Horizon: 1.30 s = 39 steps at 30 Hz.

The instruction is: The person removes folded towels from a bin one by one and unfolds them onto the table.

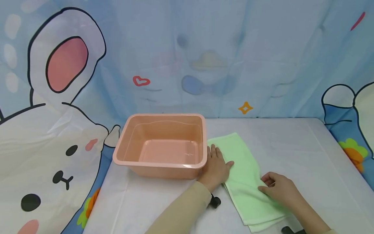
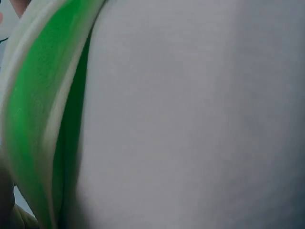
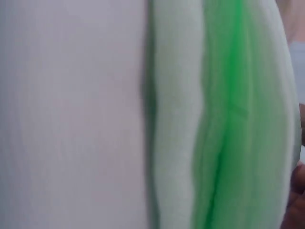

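A light green towel (image 1: 243,177), folded in layers, lies slantwise on the white-covered table. My left hand (image 1: 215,167) rests on its left side, fingers pointing away and thumb spread, close beside the pink basin (image 1: 169,170). At the towel's right edge, my right hand (image 1: 277,188) pinches the cloth between thumb and bent fingers. The left wrist view catches the towel's layered edge (image 2: 35,95) from the side, bowed with gaps between layers. Similar stacked folds of the towel (image 3: 178,114) fill the middle of the right wrist view, with fingertips (image 3: 298,183) at its right border.
The basin stands left of the towel, its inside bare. A white cloth (image 1: 304,146) covers the table. Behind and at the sides hangs a blue curtain (image 1: 277,48) with cartoon prints. Black wrist devices (image 1: 215,201) sit at both wrists.
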Available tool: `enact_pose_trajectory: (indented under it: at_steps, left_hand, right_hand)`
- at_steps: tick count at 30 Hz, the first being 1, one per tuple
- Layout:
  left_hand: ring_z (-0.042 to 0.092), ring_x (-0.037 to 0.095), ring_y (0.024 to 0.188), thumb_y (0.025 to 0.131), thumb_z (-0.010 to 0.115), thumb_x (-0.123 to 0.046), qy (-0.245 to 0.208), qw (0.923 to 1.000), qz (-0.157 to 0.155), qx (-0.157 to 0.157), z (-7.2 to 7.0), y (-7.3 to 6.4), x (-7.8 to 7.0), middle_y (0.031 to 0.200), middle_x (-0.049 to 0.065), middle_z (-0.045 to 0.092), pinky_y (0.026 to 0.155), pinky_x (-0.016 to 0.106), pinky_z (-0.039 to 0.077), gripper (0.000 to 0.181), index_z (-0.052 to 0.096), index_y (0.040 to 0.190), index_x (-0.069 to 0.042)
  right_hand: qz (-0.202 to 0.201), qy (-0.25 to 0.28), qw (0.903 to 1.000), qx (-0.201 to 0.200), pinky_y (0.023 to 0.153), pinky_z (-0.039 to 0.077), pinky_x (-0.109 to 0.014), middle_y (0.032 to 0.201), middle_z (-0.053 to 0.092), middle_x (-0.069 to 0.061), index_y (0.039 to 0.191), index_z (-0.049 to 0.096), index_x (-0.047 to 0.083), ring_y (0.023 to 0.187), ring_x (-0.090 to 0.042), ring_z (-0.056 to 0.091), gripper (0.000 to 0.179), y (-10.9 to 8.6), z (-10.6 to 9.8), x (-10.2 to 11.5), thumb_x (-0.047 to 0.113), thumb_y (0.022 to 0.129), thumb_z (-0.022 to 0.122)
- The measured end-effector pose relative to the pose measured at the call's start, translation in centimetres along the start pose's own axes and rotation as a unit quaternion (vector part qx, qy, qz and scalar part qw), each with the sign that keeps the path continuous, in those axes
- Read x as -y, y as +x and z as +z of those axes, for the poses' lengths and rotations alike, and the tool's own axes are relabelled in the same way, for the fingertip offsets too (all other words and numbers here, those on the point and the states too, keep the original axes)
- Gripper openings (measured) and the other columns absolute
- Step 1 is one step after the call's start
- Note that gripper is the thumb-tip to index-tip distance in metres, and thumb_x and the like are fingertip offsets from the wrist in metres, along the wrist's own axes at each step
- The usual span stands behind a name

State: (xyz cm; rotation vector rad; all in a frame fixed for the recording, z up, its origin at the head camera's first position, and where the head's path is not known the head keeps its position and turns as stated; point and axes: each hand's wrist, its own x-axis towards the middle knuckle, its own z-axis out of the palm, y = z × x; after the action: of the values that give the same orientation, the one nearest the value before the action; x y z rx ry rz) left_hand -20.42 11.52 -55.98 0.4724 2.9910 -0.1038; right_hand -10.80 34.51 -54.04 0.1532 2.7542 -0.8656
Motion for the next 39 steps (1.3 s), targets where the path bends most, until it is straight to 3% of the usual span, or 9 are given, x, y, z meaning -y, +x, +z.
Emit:
enact_pose_trajectory:
  at_steps: [9, 17, 19, 24, 30, 34, 39]
  left_hand:
    - [0.018, 0.031, 0.169, 0.109, 0.029, -0.070, -0.084, 0.9964, -0.014, 0.007, -1.0, 0.3, 0.7, 0.181, 0.010, 0.021, 0.138, 0.043, 0.012, 0.089, 0.022, 0.172, -0.007]
    - [0.017, 0.026, 0.170, 0.110, 0.029, -0.069, -0.063, 0.9980, -0.007, 0.009, -1.3, 0.6, 1.0, 0.181, 0.008, 0.022, 0.138, 0.041, 0.010, 0.087, 0.022, 0.172, -0.009]
    - [0.016, 0.026, 0.170, 0.110, 0.032, -0.069, -0.081, 0.9966, -0.010, 0.009, -1.3, 0.4, 1.2, 0.182, 0.007, 0.020, 0.138, 0.041, 0.010, 0.088, 0.020, 0.173, -0.009]
    - [0.011, 0.026, 0.171, 0.109, 0.035, -0.069, -0.109, 0.9939, 0.007, 0.020, -1.2, -1.1, 1.5, 0.183, 0.008, 0.016, 0.138, 0.040, 0.011, 0.090, 0.016, 0.174, -0.009]
    - [0.011, 0.028, 0.171, 0.108, 0.036, -0.070, -0.122, 0.9916, 0.042, 0.011, -1.0, -3.4, 1.9, 0.182, 0.012, 0.014, 0.137, 0.036, 0.014, 0.093, 0.013, 0.174, -0.008]
    - [0.016, 0.028, 0.170, 0.107, 0.039, -0.071, -0.123, 0.9906, 0.059, 0.007, -0.8, -5.5, 2.3, 0.182, 0.013, 0.018, 0.136, 0.037, 0.019, 0.094, 0.017, 0.173, -0.007]
    - [0.020, 0.028, 0.169, 0.105, 0.040, -0.074, -0.125, 0.9900, 0.063, 0.018, -0.3, -8.5, 2.6, 0.180, 0.013, 0.022, 0.135, 0.041, 0.024, 0.098, 0.021, 0.172, -0.005]
  right_hand:
    - [0.016, 0.014, 0.9997, -0.009, 0.076, 0.050, -0.034, 0.099, 0.072, 0.000, 0.113, 0.072, 0.006, 0.091, -0.015, 0.065, 0.040, -1.2, 1.5, 2.1, 0.037, 0.091, 0.086]
    - [0.033, 0.020, 0.9992, -0.005, 0.076, 0.050, -0.034, 0.100, 0.072, 0.000, 0.114, 0.072, 0.007, 0.091, -0.015, 0.064, 0.042, -1.5, 2.7, 3.1, 0.039, 0.091, 0.086]
    - [0.035, 0.022, 0.9991, -0.005, 0.077, 0.053, -0.037, 0.102, 0.073, -0.001, 0.114, 0.072, 0.007, 0.093, -0.018, 0.065, 0.043, -1.6, 2.8, 3.1, 0.041, 0.091, 0.085]
    - [0.051, 0.025, 0.9983, -0.013, 0.079, 0.055, -0.040, 0.105, 0.075, -0.005, 0.112, 0.073, 0.008, 0.097, -0.022, 0.067, 0.042, -1.6, 2.3, 2.7, 0.043, 0.092, 0.083]
    - [0.048, 0.017, 0.9984, -0.023, 0.071, 0.049, -0.033, 0.096, 0.073, -0.002, 0.109, 0.072, 0.006, 0.085, -0.018, 0.063, 0.040, -1.4, 1.3, 2.5, 0.041, 0.093, 0.082]
    - [0.007, 0.008, 0.9990, -0.043, 0.072, 0.052, -0.034, 0.098, 0.074, -0.001, 0.120, 0.071, 0.004, 0.088, -0.017, 0.066, 0.044, -0.8, 0.6, 3.2, 0.038, 0.095, 0.082]
    - [-0.077, 0.011, 0.9951, -0.061, 0.072, 0.052, -0.031, 0.099, 0.072, 0.001, 0.130, 0.069, 0.008, 0.090, -0.014, 0.066, 0.044, 0.6, 0.2, 5.3, 0.031, 0.095, 0.084]
